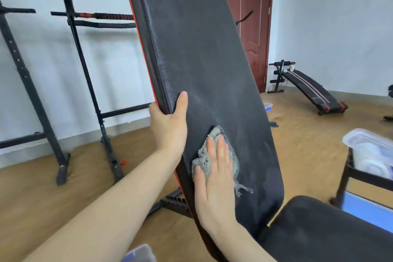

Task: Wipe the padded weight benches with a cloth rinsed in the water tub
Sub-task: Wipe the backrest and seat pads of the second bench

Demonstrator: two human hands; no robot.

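The right hand (214, 174) lies flat, fingers straight, pressing the grey cloth (203, 158) onto the lower part of the inclined backrest pad (202, 49). Just above, the left hand (168, 125) grips the pad's left edge, thumb on its face. Brace there firmly and stroke upward in overlapping passes, because the upper face looks dull and streaky.

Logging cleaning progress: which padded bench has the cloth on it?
The tilted black backrest pad up front: the right hand presses the grey cloth on it, the left hand grips its edge. The far sit-up bench has none.
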